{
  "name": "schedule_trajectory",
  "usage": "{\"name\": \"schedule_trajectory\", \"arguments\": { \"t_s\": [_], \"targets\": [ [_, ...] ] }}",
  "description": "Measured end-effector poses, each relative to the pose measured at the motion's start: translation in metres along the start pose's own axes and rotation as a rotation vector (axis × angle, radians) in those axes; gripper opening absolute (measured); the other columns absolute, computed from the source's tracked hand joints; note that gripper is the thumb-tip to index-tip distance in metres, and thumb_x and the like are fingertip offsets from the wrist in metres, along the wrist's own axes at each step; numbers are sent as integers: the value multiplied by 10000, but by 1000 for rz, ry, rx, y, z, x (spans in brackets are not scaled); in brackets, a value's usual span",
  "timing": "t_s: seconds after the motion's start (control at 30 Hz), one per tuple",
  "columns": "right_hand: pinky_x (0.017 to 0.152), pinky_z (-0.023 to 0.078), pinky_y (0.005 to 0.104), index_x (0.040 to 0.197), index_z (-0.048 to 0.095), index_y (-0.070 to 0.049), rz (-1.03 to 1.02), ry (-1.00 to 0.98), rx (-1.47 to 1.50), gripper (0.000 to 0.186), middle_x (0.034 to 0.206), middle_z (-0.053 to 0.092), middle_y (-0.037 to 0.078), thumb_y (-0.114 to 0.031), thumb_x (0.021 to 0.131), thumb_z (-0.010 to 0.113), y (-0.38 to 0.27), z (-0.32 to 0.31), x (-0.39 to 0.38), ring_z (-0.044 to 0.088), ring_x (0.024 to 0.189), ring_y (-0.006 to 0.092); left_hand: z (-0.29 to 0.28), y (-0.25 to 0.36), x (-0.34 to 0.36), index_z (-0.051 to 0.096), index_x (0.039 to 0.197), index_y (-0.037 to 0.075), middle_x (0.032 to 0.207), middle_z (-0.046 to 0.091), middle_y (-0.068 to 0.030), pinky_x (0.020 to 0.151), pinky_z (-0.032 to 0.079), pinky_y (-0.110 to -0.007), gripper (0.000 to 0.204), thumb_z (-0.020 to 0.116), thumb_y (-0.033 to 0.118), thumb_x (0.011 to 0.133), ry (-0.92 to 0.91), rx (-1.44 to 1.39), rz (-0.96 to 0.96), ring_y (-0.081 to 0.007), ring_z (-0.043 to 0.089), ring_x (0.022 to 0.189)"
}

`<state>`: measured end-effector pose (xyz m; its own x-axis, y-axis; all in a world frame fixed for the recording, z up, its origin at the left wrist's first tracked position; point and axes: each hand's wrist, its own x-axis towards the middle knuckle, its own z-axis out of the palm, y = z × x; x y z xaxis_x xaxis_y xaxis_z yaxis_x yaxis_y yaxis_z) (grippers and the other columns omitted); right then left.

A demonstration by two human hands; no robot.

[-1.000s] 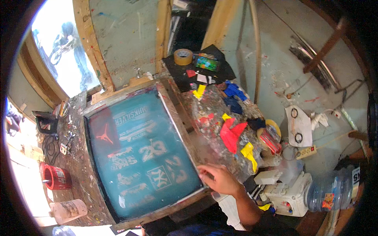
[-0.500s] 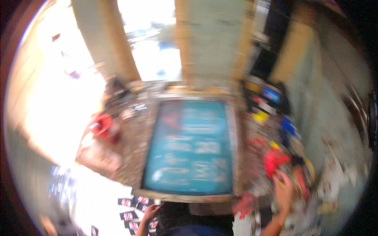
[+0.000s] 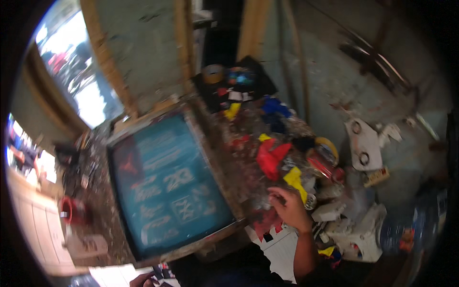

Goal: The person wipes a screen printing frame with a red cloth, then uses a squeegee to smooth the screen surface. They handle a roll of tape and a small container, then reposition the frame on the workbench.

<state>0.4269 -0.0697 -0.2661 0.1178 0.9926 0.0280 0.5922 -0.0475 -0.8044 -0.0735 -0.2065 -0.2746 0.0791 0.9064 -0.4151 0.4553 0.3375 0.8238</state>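
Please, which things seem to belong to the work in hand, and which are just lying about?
Seemingly in the work, near the right hand:
- teal framed screen
- yellow scrap

Seemingly just lying about:
- brown tape roll
- red tub
- large water bottle

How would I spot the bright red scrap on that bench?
Find the big wooden-framed teal screen, then look right, onto the paint-spattered bench. Beyond the person's right hand lies the red scrap, between a small yellow piece and a larger yellow one. Its colour sets it apart from those two, and its limp folds from the stiff red cylinder farther right.
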Motion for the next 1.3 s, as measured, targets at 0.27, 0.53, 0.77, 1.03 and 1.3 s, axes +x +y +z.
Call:
{"name": "schedule_trajectory", "arguments": {
  "t_s": [0.27,0.53,0.77,1.03,1.3],
  "targets": [
    [690,514,366,1075,652,-3,-23,211,-249,245,849,700,146,-93,849,630,49,-52,68,680,742,262,19,74,80,606,1233,-23,878,671,-52,607,418,-211,328,563,179,978,-132,-268,83,-74,536,671],
    [935,499,456,1207,657,-138,265,-40,-950,475,1161,657,178,-20,750,602,96,-142,203,616,1089,368,65,71,93,592,1260,-36,933,684,-55,693,468,-231,351,585,159,968,-264,-305,67,-100,590,788],
    [904,513,459,1119,698,-120,389,-357,-1224,423,1123,682,123,-212,714,782,121,-129,210,639,1066,325,75,71,99,586,1267,-46,954,674,-44,708,473,-241,358,579,164,977,-240,-360,2,-104,584,793],
    [707,508,370,988,723,-11,213,-73,-485,346,858,722,113,-251,749,798,142,-187,193,671,776,257,77,91,104,597,1237,-53,937,670,-44,727,471,-240,334,570,155,977,-233,-381,25,-105,590,807],
    [944,489,332,1168,613,75,40,321,768,528,1145,653,132,-96,674,685,67,-207,52,634,1032,223,149,208,173,693,985,-39,812,677,-151,745,500,-317,194,676,116,869,-201,76,456,-191,644,770]
  ]
}}
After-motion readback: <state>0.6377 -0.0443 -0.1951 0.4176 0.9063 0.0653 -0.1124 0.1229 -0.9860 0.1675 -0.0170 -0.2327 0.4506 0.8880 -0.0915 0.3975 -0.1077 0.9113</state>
